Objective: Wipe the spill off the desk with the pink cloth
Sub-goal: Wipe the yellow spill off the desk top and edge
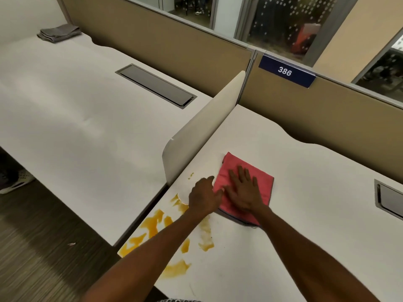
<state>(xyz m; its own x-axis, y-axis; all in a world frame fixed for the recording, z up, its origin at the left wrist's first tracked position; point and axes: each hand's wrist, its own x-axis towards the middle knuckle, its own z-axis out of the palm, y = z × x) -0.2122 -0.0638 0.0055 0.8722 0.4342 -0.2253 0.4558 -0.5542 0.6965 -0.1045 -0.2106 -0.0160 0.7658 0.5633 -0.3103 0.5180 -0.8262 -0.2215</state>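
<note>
Pink cloth (pixel 242 182) lies folded on the worktop (pixel 305 214), centre frame, beyond the orange spill (pixel 152 224) at lower left. Right hand (pixel 245 190) flat on it, fingers spread. Left hand (pixel 204 196) at its left edge, maybe pinching it; blurred, cannot tell. Risk: left forearm passes over the puddles and could smear them, or a sweep pushes liquid off the near edge.

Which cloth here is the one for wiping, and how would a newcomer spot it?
Find the desk below the blue 386 sign, right of the white divider. The pink cloth lies flat there, just beyond the orange spill, under the right hand. The only other cloth is grey, folded on the far left desk.
</note>
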